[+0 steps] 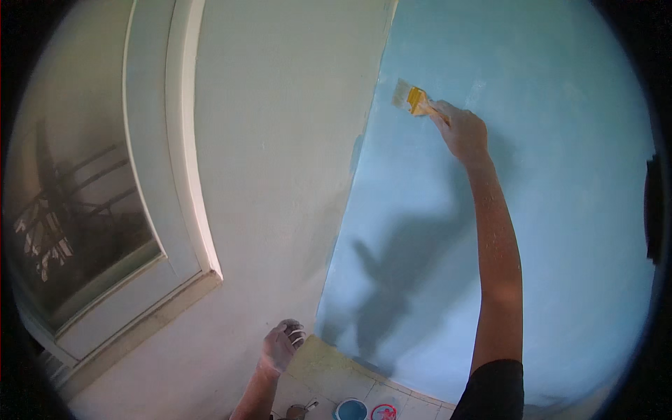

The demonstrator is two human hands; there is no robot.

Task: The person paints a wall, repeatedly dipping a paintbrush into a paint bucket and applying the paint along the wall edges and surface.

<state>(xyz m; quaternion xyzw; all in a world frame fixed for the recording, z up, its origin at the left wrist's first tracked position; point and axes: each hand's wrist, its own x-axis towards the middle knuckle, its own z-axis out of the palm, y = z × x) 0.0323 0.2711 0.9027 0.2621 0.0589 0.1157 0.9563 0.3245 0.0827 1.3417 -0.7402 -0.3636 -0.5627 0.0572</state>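
My right hand (pixel 464 131) grips a flat paintbrush (pixel 418 101) by its handle. The brush has a yellow ferrule and pale bristles that point up and left at the blue wall (pixel 556 220); whether they touch it I cannot tell. Low in front of the pale wall (pixel 283 173), my left hand (pixel 282 344) hangs with its fingers loosely curled, whitish dust on its skin and nothing in it. Between the two walls runs a corner line, with a small blue patch lying over on the pale side.
A window frame (pixel 184 131) with a sill (pixel 152 320) projects at left. On the tiled floor (pixel 370 391) stand a bucket of blue paint (pixel 351 409), a red-rimmed lid or container (pixel 384 412) and a pot-like vessel with a handle (pixel 296 411). A dark object (pixel 652 210) edges the right side.
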